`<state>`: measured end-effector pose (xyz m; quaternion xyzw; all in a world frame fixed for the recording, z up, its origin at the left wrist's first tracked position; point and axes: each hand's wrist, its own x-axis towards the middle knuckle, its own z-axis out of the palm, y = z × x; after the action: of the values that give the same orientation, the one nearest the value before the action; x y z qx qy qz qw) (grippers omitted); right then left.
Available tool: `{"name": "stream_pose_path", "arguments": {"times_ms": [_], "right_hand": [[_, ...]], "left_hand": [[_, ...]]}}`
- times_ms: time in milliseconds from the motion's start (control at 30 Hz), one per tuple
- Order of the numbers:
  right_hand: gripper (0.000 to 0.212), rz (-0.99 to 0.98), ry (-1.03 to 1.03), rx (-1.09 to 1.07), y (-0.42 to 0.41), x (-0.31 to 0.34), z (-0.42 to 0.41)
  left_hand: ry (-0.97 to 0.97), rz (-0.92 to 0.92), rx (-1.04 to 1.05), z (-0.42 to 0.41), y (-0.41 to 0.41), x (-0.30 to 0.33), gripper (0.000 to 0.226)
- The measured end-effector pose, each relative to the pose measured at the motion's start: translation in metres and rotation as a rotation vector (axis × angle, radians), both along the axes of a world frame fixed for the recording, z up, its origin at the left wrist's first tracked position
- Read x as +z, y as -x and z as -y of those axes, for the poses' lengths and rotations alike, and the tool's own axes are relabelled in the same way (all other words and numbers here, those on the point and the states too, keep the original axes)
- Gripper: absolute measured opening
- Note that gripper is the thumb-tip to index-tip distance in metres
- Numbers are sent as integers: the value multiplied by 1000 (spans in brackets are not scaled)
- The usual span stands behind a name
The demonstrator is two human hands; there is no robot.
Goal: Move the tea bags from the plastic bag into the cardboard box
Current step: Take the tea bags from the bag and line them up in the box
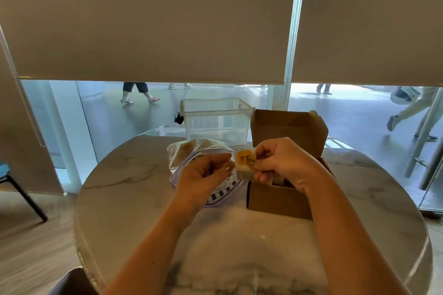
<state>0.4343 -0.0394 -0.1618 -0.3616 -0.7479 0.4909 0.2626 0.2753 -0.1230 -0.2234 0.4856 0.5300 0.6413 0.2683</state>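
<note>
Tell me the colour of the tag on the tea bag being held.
Orange-yellow paper tag, clearest in the head view.

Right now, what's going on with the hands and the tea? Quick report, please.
Right hand pinching a tea bag beside the open box. Left hand curled by the plastic bag, fingertips at the tea bag. Nothing blocking the box.

Table [134, 199]: round top, marble-look stone, glossy, smooth, grey veining. Cardboard box [278, 201]: brown corrugated board, matt, plain outside and inside. Plastic bag [203, 148]: thin clear film, crinkled, shiny, printed purple pattern on the lower part. Tea bag [244, 159]: pale wrapper with a yellow label, slight sheen. Container [215, 120]: clear rigid plastic, smooth. Roller blinds [148, 19]: beige woven cloth, matt. Floor [31, 246]: wood-look boards, low sheen
</note>
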Motion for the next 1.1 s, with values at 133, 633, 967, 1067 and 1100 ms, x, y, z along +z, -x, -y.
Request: {"name": "stream_pose_path", "arguments": {"times_ms": [133, 633, 967, 1067, 1100], "right_hand": [[15, -137, -37, -322, -16, -5, -29], [8, 607, -141, -503, 5, -35, -71], [13, 655, -104, -494, -1, -36, -72], [11, 680, -183, -512, -4, -35, -71], [8, 675, -236, -532, -5, -34, -71]], "left_hand": [[3, -12, -4, -1, 1, -1, 22], [80, -291, -96, 7, -9, 2, 18], [-115, -375, 76, 14, -4, 1, 18], [-521, -724, 379, 12, 11, -2, 17], [-582, -784, 451, 11, 16, -2, 19]]}}
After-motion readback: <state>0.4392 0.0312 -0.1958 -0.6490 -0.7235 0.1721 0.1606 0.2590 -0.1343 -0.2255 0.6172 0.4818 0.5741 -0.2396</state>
